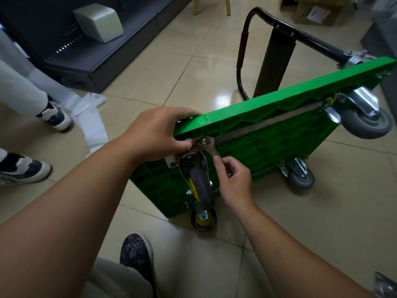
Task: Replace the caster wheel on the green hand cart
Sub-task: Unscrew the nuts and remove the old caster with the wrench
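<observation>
The green hand cart [268, 134] stands on its side on the tiled floor, underside facing me. A caster wheel [200, 183] with a grey tyre and metal fork sits at the cart's near upper corner. My left hand [159, 132] grips that corner's edge, fingers curled by the caster's mounting plate. My right hand [234, 181] pinches the handle of a metal wrench [211, 148], whose head sits on a nut [204, 141] above the caster. Another caster [203, 220] with a yellow hub sits at the lower corner. Two more casters [365, 121] [300, 177] are on the far side.
The cart's black folded handle [277, 26] lies on the floor behind it. A dark shelf unit [90, 44] with a beige box stands at the back left. Another person's legs and shoes [55, 117] are at the left beside white plastic wrap. My shoe [135, 252] is below.
</observation>
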Demonstrator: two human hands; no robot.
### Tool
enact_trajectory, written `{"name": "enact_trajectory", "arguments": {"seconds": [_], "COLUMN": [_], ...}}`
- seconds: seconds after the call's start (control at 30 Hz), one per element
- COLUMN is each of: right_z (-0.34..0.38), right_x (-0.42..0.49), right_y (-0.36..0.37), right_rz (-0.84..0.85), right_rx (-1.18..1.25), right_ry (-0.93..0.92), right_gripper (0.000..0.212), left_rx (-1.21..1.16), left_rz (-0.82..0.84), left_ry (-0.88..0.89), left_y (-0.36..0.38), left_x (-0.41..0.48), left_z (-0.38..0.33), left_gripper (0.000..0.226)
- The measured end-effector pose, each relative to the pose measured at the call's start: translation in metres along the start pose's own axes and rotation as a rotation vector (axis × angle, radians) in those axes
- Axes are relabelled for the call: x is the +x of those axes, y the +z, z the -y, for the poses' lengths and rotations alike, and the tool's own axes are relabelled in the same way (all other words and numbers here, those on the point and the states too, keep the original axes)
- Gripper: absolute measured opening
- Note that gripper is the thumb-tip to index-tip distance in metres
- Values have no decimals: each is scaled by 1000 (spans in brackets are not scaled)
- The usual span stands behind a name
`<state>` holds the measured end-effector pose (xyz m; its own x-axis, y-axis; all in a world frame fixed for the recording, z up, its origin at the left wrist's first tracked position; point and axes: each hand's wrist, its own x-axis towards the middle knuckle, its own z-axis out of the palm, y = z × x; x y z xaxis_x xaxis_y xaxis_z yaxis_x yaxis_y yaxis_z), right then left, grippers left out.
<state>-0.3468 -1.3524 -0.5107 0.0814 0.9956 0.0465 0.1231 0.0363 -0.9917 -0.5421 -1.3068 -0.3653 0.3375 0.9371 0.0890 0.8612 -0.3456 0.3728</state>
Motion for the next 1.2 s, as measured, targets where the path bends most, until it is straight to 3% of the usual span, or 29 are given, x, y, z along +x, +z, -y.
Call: {"name": "enact_trajectory", "arguments": {"seconds": [0.3, 0.6, 0.83, 1.03, 1.2], "right_z": [-17, -10, 38, 93, 116], "right_x": [14, 28, 63, 76, 75], "right_y": [23, -9, -62, -77, -75], "right_rz": [71, 92, 125, 109, 83], "right_rx": [-14, -191, -692, -1147, -1398], "right_ry": [10, -87, -330, -694, -832], "right_gripper": [28, 37, 57, 53, 57], "left_rx": [9, -3, -9, -18, -6], "left_rz": [5, 13, 17, 16, 2], "left_ry": [-4, -5, -15, -9, 4], "left_y": [0, -1, -1, -2, -1], "left_x": [1, 0, 2, 1, 2], "left_z": [0, -1, 0, -1, 1], "left_gripper": [64, 65, 64, 65, 65]}}
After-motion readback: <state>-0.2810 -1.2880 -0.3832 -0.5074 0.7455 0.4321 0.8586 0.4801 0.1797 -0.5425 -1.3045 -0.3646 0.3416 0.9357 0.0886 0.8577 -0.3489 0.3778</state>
